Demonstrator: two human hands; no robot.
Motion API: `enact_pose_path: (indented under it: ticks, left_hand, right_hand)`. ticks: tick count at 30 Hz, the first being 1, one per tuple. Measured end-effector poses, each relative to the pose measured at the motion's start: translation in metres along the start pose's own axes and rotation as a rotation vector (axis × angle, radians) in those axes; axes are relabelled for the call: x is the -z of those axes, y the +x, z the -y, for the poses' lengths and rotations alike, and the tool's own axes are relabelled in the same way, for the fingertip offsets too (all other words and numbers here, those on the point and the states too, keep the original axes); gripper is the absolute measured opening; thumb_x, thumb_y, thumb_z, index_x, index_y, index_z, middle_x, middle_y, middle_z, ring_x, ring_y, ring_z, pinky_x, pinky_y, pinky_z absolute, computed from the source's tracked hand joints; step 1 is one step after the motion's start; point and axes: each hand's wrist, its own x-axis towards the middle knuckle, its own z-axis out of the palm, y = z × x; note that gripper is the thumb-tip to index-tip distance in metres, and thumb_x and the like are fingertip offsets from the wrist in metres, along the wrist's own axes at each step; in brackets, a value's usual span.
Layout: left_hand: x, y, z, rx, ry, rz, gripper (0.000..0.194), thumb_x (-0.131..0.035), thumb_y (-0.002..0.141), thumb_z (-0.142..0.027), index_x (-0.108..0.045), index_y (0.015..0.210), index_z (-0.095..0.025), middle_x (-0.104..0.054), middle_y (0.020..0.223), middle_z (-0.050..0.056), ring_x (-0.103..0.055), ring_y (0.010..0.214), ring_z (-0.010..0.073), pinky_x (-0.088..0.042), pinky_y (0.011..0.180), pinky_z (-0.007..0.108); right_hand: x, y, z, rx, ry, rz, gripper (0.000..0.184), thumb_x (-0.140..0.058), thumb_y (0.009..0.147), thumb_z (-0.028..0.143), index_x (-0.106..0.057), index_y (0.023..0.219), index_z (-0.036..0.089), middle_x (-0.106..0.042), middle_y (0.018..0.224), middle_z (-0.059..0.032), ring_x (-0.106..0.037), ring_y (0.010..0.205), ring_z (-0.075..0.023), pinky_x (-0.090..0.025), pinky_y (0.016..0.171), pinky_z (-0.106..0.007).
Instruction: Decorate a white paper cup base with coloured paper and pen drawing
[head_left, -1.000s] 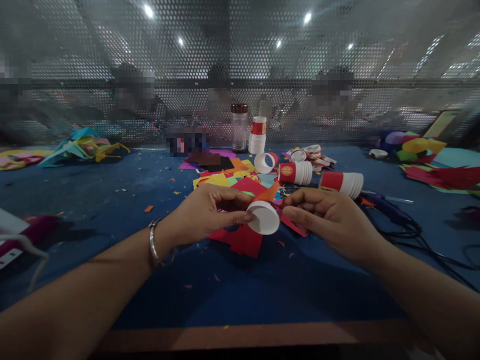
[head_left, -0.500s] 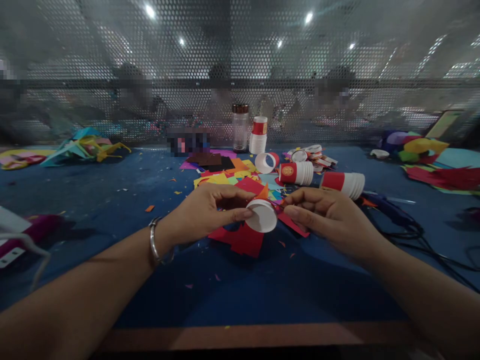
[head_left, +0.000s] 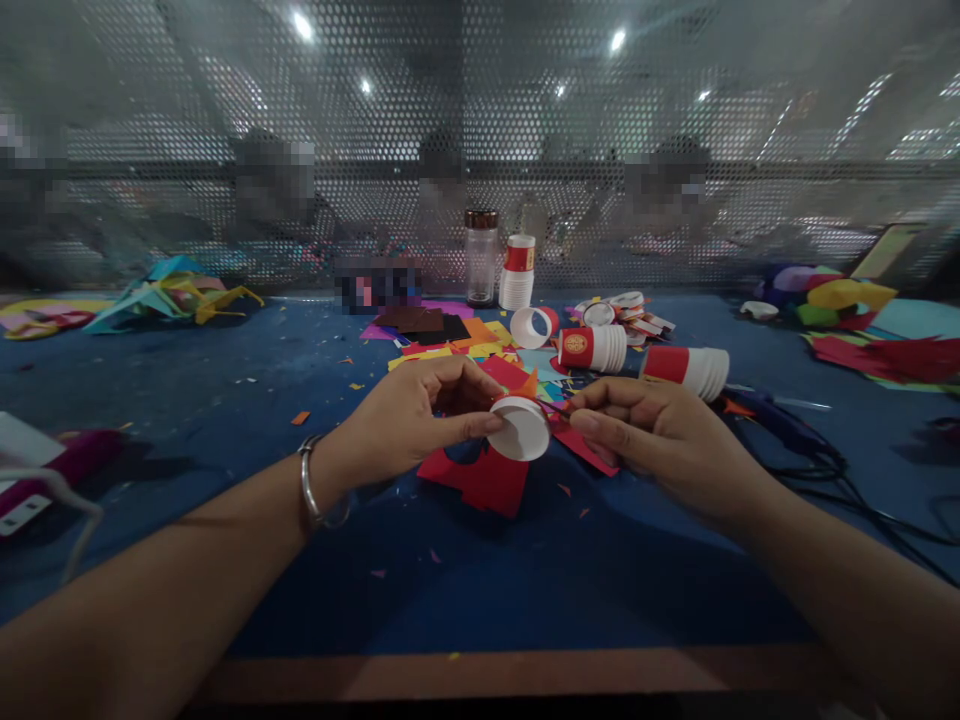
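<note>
White round paper piece (head_left: 520, 432) faces the wearer, long axis sideways, pinched by left hand (head_left: 420, 415); right hand (head_left: 652, 430) pinches a thin dark object (head_left: 556, 408).

no readable words, gold round emblem (head_left: 575, 344) on lying cups (head_left: 611, 348) beyond the right hand (head_left: 660, 430), its characters illegible

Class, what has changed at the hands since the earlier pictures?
The white rimmed disc in the left hand shifted slightly left; the orange paper behind it shows less broadly. Nothing was visibly released. The right hand and cut red paper stayed in place.
</note>
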Motion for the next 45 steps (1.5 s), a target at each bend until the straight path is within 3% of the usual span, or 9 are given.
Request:
enact_pose_path:
  ticks: [7,18,30,37,45]
  left_hand:
    - [0.0,0.0,-0.001,-0.008,-0.001,-0.026,0.017,-0.076,0.08,-0.024,-0.069,0.092,-0.016,-0.075,0.08,0.003,-0.067,0.066,0.0114,-0.054,0.061,0.023]
    - [0.001,0.0,-0.003,-0.023,0.006,-0.092,0.02,-0.079,0.077,-0.027,-0.07,0.092,-0.017,-0.077,0.092,0.005,-0.071,0.079,0.0146,-0.058,0.073,0.027]
    - [0.002,0.001,-0.002,-0.034,0.026,-0.118,0.026,-0.081,0.077,-0.033,-0.07,0.094,-0.016,-0.076,0.094,0.005,-0.069,0.082,0.015,-0.057,0.073,0.027]
    - [-0.005,-0.001,-0.003,-0.033,-0.027,-0.052,0.021,-0.079,0.079,-0.03,-0.069,0.093,-0.017,-0.075,0.085,0.003,-0.066,0.068,0.011,-0.055,0.062,0.022]
    - [-0.012,-0.001,-0.001,-0.027,-0.068,-0.044,0.018,-0.08,0.078,-0.027,-0.07,0.09,-0.018,-0.075,0.084,0.002,-0.068,0.073,0.0127,-0.056,0.065,0.024]
  right_hand:
    - [0.001,-0.002,0.002,0.002,-0.032,-0.006,0.026,-0.07,0.086,0.041,-0.065,0.083,0.016,-0.048,0.054,0.0074,-0.034,0.043,-0.0044,-0.019,0.04,-0.021]
    - [0.002,-0.004,0.002,-0.009,-0.046,-0.017,0.027,-0.068,0.088,0.042,-0.064,0.083,0.015,-0.049,0.053,0.0069,-0.035,0.043,-0.0042,-0.02,0.04,-0.021]
    - [0.001,-0.002,0.002,-0.035,-0.008,-0.021,0.032,-0.07,0.087,0.049,-0.064,0.082,0.017,-0.05,0.053,0.0063,-0.032,0.042,-0.0047,-0.019,0.04,-0.022]
    - [0.0,-0.002,0.003,-0.025,0.005,-0.009,0.032,-0.07,0.087,0.047,-0.061,0.078,0.018,-0.049,0.053,0.0066,-0.032,0.043,-0.0049,-0.02,0.041,-0.023]
    - [-0.001,-0.003,0.003,-0.039,-0.003,-0.004,0.031,-0.07,0.087,0.046,-0.064,0.079,0.017,-0.051,0.053,0.0063,-0.032,0.043,-0.0047,-0.019,0.041,-0.023]
